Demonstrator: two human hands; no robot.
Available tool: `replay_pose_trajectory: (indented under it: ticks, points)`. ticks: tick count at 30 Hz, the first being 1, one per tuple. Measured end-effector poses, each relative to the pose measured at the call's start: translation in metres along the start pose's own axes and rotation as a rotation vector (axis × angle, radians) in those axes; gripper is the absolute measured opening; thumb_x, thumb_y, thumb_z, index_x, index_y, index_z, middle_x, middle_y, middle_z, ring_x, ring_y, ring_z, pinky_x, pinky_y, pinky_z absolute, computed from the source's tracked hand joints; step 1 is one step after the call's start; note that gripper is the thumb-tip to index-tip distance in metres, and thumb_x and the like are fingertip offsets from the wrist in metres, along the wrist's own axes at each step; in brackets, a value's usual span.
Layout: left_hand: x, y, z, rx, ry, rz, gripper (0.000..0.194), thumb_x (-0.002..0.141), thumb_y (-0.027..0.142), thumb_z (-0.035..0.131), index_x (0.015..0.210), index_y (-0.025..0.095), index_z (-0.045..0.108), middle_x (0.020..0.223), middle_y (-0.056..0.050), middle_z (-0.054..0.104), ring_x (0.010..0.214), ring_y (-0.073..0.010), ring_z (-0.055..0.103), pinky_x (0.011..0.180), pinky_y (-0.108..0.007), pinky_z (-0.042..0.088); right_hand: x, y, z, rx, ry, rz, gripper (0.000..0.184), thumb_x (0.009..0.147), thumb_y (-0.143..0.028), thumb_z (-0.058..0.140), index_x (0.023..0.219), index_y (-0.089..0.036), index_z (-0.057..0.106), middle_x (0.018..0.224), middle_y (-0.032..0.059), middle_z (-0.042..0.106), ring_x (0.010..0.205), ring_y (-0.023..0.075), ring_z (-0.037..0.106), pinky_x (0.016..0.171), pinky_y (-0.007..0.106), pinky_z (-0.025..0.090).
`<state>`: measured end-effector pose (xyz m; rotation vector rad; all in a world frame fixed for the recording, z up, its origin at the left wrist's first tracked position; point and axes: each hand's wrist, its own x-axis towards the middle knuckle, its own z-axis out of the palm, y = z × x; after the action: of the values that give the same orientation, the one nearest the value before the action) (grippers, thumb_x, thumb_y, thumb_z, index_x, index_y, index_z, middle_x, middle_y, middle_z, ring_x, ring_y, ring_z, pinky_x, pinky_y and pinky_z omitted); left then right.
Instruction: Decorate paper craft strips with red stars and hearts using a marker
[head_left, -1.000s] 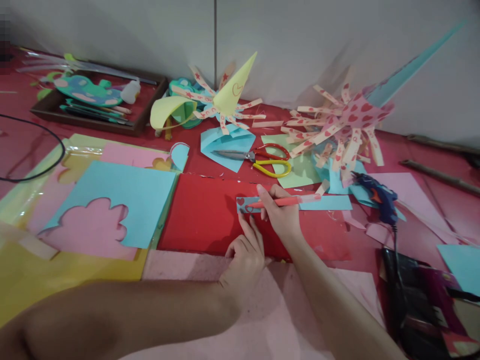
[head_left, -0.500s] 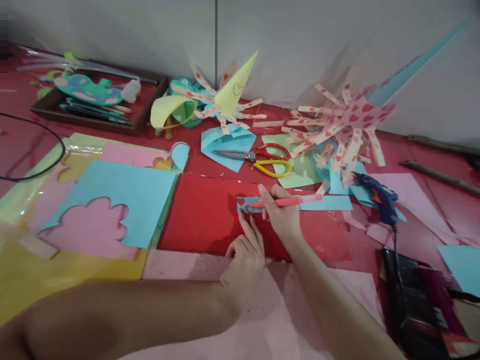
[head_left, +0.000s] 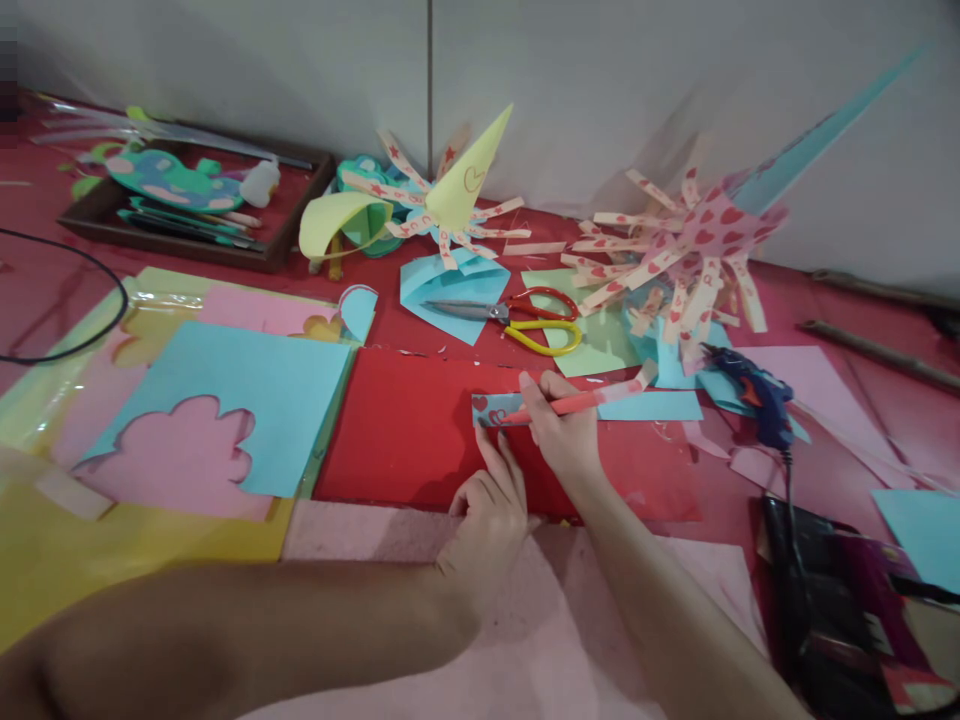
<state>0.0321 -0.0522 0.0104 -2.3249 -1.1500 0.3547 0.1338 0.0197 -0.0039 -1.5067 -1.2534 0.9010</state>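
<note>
Angled more sharply since the earlier frame: orange pen (head_left: 581, 401), pinched in right hand (head_left: 562, 430), tip at a heart (head_left: 496, 416) on blue paper strip (head_left: 651, 405), over red board (head_left: 412, 430). Left hand (head_left: 491, 500): gripping nothing, fingertips at the strip's lower edge. Press evenly there; ink lightly.

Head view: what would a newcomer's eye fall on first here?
Probably the tall blue spike rising from heart-patterned pink paper at the back right, then the pale yellow cone at the back centre. In front, the right hand holds a red pen to a blue paper strip.
</note>
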Motion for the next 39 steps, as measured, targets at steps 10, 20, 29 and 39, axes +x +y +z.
replay_pose_trajectory:
  ticks: [10,20,29,39]
  points:
    - [-0.0001,-0.0003,0.0009,-0.025,-0.001,0.005,0.068,0.085,0.052,0.031,0.118,-0.005,0.050,0.114,-0.032,0.054,0.044,-0.0125,0.050,0.041,-0.027,0.036,-0.0002,-0.0042,-0.0006,0.006,-0.021,-0.008,0.042,0.082,-0.037,0.053,0.049,-0.020,0.033,0.036,-0.0084,0.039,0.037,0.0064,0.039,0.047,0.021,0.035]
    - [0.0008,-0.0013,-0.0008,-0.023,-0.019,0.011,0.065,0.084,0.052,0.035,0.118,-0.001,0.052,0.114,-0.031,0.054,0.043,-0.0124,0.050,0.040,-0.027,0.035,0.0012,-0.0036,-0.0001,-0.063,-0.012,-0.046,0.042,0.082,-0.034,0.050,0.049,-0.021,0.026,0.043,-0.0078,0.030,0.042,0.0069,0.034,0.045,0.022,0.031]
    - [0.0003,-0.0008,-0.0002,-0.037,-0.023,0.007,0.068,0.082,0.053,0.039,0.118,-0.005,0.051,0.113,-0.033,0.053,0.044,-0.0138,0.052,0.041,-0.028,0.036,0.0017,0.0010,0.0001,-0.046,-0.012,-0.045,0.042,0.083,-0.035,0.048,0.051,-0.020,0.025,0.048,-0.0067,0.028,0.045,0.0068,0.031,0.044,0.022,0.028]
    - [-0.0006,-0.0006,-0.0010,-0.072,0.004,-0.013,0.068,0.083,0.052,0.038,0.118,-0.005,0.050,0.113,-0.034,0.053,0.043,-0.0131,0.051,0.040,-0.028,0.035,0.0005,-0.0038,-0.0011,0.027,-0.025,0.018,0.041,0.082,-0.036,0.051,0.050,-0.020,0.033,0.037,-0.0084,0.038,0.037,0.0064,0.038,0.047,0.021,0.035]
